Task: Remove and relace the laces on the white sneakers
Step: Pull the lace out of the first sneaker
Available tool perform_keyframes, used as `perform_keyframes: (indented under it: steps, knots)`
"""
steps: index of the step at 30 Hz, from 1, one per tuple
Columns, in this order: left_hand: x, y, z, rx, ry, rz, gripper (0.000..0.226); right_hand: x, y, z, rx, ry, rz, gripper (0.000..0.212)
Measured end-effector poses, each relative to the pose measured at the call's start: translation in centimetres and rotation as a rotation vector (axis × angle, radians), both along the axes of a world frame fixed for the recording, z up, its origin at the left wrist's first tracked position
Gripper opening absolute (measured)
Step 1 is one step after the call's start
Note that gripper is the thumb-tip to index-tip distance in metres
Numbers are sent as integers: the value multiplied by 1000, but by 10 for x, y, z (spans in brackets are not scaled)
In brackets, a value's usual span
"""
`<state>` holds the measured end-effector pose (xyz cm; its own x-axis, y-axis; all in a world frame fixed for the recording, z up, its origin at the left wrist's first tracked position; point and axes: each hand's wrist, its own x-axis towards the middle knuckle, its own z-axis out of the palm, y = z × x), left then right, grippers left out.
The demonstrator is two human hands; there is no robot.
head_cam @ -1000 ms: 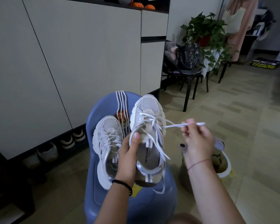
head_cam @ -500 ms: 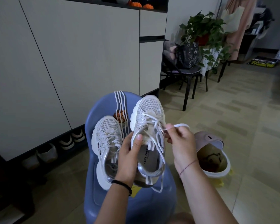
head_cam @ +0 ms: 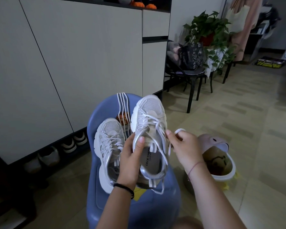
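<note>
Far left: pale cabinet doors [head_cam: 64,63], raised off the floor; several pairs of shoes [head_cam: 69,142] tucked in the dark gap beneath.

Centre: blue plastic stool [head_cam: 106,195] on tiled floor. Lying on its seat, toe pointing away: first white sneaker [head_cam: 108,146], fully laced, left of the held shoe and partly behind the left hand. Just beyond its toe, loose white laces [head_cam: 121,106] laid in parallel strands across the stool top, draped over the far edge.

Left hand [head_cam: 130,164], black band at wrist, closed around the second white sneaker [head_cam: 149,138]: thumb pressed on the inner collar edge, fingers wrapped under and out of view. Shoe held raised above the stool, toe up and away, opening toward the camera, printed insole visible. Lacing partly loosened; one free end [head_cam: 159,190] hanging below the heel.

Right hand [head_cam: 182,146], thin red thread at wrist, touching the shoe's right side at the eyelets, fingertips pinched on a small loop of lace [head_cam: 179,130] rising above the knuckles.

Right of hand, on floor: pink slipper [head_cam: 216,156], opening up, just beside the stool.

Background right: black chair [head_cam: 191,80] carrying a dark bag [head_cam: 191,57]; leafy potted plant [head_cam: 208,30] behind.
</note>
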<state>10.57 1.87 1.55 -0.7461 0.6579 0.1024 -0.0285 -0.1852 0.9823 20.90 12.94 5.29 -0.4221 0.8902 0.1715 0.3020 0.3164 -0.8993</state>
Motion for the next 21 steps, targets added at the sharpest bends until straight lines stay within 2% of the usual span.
perform_keyframes:
  steps: [2, 3, 4, 6, 8, 10, 15, 21]
  knots:
    - [1, 0, 0, -21, 46, -9, 91, 4, -4, 13, 103, -217, -79, 57]
    - [0, 0, -1, -27, 57, -10, 90, 5, -7, 19, 139, -260, -133, 57]
    - [0, 0, -1, -28, 63, -11, 88, 5, -10, 23, 177, -249, -173, 54]
    - [0, 1, -2, -27, 68, -14, 84, 1, -15, 27, 214, -101, -176, 41]
    - [1, 2, -1, -21, 76, -30, 81, -6, -17, 27, 188, 59, -85, 30]
    - [2, 2, 0, -8, 82, -60, 76, -10, -16, 23, 174, 120, 26, 29]
    - [3, 1, 2, 9, 99, -109, 71, -10, -4, 19, 270, 97, 175, 10]
    - [1, -1, 1, 2, 137, -128, 71, -7, -2, 21, 384, 77, 243, 15]
